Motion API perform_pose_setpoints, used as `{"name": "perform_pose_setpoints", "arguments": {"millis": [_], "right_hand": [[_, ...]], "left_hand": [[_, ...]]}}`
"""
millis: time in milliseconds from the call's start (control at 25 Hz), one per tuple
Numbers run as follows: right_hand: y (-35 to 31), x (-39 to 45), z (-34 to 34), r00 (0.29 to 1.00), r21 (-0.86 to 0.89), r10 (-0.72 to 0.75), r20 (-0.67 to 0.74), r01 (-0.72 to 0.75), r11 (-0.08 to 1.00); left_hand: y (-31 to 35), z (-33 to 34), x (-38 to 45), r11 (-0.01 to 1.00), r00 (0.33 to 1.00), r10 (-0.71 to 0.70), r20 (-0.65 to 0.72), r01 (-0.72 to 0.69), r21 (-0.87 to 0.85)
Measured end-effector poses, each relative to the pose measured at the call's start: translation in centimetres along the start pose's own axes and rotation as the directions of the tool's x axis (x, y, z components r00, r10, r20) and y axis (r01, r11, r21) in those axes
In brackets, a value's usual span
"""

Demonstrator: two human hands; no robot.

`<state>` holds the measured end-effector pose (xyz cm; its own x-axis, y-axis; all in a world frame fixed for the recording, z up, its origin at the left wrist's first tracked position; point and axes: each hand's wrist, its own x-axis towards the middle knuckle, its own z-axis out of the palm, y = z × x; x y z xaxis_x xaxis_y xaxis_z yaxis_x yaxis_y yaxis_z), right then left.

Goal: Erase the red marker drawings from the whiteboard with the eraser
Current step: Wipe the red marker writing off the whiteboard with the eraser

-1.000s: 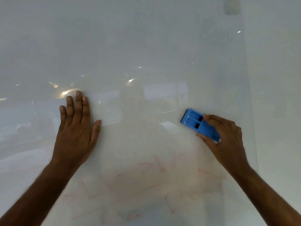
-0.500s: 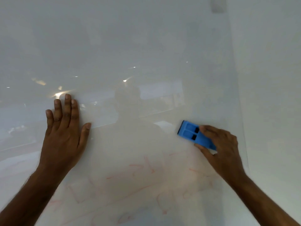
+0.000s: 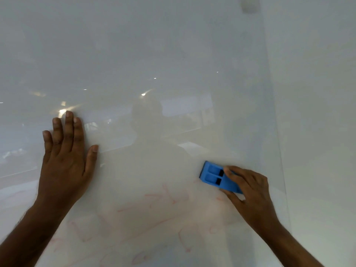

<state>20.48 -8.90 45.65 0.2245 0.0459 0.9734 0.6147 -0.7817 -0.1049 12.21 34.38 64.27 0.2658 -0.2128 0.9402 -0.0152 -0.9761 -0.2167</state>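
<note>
Whiteboard point(image 3: 173, 54): a glossy white panel that filled most of the head view, with its right edge running down beside a plain wall point(image 3: 317, 93). Its upper part showed dim reflections and small bright light spots. A small grey patch sat near the top right corner; what it was could not be told.

Red marker drawings point(image 3: 167, 197): faint, smeared pink-red lines across the lower middle of the board, between the two forearms. Their shapes were too blurred to read.

Eraser point(image 3: 213, 177): a blue plastic block with two recessed panels and dark slots on its back. It lay pressed flat on the board at lower right, tilted so that its free end pointed up and left. It sat just above the top of the red marks.

Right hand point(image 3: 248, 191): closed around the eraser's right end, fingers along the upper side and thumb along the lower side.

Left hand point(image 3: 65, 162): spread flat with the palm on the board at centre left, fingers together pointing up, thumb out to the right, holding nothing. It was well apart from the eraser.
</note>
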Motion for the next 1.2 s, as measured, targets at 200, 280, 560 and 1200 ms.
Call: {"name": "perform_pose_setpoints", "arguments": {"millis": [200, 280, 560, 1200], "right_hand": [[3.5, 1.8, -2.7, 0.938, 0.130, 0.335, -0.084, -0.323, 0.937], [2.5, 3.3, -2.4, 0.907, 0.202, 0.409, -0.096, -0.385, 0.901], [-1.8, -2.6, 1.3, 0.997, 0.057, 0.073, 0.000, -0.073, 0.996], [-2.6, -2.9, 2.5, 0.976, -0.087, -0.211, 0.049, 0.215, 0.973]], "left_hand": [[0.3, 0.4, -0.1, 1.000, 0.999, -0.023, -0.025, 0.022, -0.017], [0.2, 0.4, 0.0, 0.999, 0.999, -0.030, -0.022, 0.030, -0.020], [0.1, 0.4, -0.1, 0.999, 0.999, -0.036, 0.003, 0.037, -0.025], [0.8, 0.7, -0.8, 0.999, 0.999, -0.031, -0.032, 0.031, -0.016]]}}
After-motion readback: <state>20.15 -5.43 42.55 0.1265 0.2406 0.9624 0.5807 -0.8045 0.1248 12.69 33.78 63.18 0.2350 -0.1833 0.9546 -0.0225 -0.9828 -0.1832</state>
